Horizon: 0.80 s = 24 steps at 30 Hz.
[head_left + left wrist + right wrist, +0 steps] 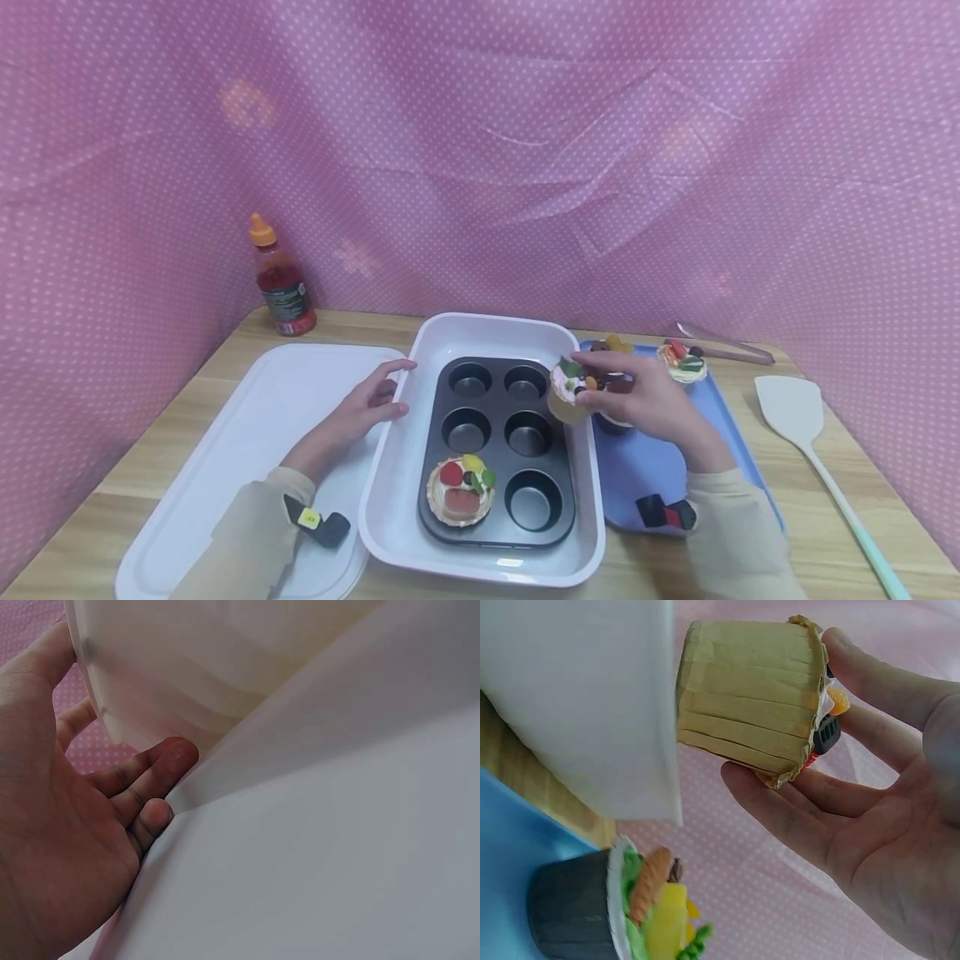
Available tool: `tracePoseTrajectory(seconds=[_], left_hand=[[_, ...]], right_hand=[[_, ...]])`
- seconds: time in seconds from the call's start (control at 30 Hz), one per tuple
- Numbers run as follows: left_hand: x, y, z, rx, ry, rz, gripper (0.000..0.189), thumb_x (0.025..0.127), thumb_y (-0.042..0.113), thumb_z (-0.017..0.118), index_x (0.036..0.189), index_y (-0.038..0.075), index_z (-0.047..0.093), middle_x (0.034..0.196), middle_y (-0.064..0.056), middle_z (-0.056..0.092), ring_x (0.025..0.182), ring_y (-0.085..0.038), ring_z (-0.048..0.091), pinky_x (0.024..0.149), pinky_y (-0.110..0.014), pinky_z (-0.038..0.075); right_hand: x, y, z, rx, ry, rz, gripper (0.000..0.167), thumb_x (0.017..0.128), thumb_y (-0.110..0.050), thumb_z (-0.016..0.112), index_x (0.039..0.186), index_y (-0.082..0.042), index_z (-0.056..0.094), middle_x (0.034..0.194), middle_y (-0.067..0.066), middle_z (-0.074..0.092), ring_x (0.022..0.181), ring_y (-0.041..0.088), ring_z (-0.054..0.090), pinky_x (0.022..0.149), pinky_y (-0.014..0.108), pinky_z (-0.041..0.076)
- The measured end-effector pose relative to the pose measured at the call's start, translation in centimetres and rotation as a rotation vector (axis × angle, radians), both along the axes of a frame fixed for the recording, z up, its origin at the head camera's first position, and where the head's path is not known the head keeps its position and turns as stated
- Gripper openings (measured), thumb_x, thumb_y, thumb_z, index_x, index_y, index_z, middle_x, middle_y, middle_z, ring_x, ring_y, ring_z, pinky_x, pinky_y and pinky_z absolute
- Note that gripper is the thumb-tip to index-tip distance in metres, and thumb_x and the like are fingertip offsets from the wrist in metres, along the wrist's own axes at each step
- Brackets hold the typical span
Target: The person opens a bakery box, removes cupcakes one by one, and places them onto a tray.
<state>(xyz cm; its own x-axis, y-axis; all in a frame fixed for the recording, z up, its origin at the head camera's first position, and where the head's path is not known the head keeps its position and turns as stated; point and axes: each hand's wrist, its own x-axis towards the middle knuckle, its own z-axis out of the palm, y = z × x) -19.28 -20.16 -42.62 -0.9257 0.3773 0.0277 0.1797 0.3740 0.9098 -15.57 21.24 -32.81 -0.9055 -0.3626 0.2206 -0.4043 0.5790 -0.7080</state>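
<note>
My right hand (648, 396) holds a decorated toy cupcake (746, 697) in a pleated tan cup, thumb and fingers around its upper edge. This cupcake is tilted over the right rim of a white deep tray (480, 568). Inside the tray lies a dark muffin pan (497, 500) with six round cups. Another cupcake (461, 493), topped with red, yellow and green pieces, sits in the near left cup. The left hand (367, 400) rests against the tray's left rim, its fingertips (176, 757) touching the outer wall.
Right of the tray, a blue tray (645, 492) bears more cupcakes, including a dark-cupped one (570, 900) and one (682, 362) at the back. A spatula (795, 408) and tongs (727, 346) lie beyond it. At left are a white lid (277, 400) and a sauce bottle (283, 287).
</note>
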Motion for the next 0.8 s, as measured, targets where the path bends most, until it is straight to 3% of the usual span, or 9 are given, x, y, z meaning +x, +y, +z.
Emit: tracePoseTrajectory(seconds=[0.23,0.8], left_hand=[[-0.1,-0.1,0.0,-0.013,-0.002,0.002,0.062,0.098,0.021,0.062,0.153,0.023,0.035,0.133,-0.025,0.059,0.125,-0.042,0.059,0.107,-0.066,0.042],[0.1,0.0,0.1,-0.022,-0.023,0.019,0.063,0.097,0.025,0.063,0.153,0.025,0.033,0.136,-0.023,0.058,0.126,-0.041,0.059,0.109,-0.067,0.040]], right_hand=[[0.0,1.6,0.6,0.007,0.011,-0.052,0.053,0.084,-0.024,0.082,0.134,-0.013,0.067,0.129,0.011,0.069,0.103,0.024,0.070,0.085,0.027,0.060],[-0.1,4.5,0.9,0.041,-0.011,-0.108,0.058,0.085,-0.026,0.081,0.137,-0.010,0.063,0.134,0.015,0.065,0.119,0.035,0.063,0.097,0.050,0.055]])
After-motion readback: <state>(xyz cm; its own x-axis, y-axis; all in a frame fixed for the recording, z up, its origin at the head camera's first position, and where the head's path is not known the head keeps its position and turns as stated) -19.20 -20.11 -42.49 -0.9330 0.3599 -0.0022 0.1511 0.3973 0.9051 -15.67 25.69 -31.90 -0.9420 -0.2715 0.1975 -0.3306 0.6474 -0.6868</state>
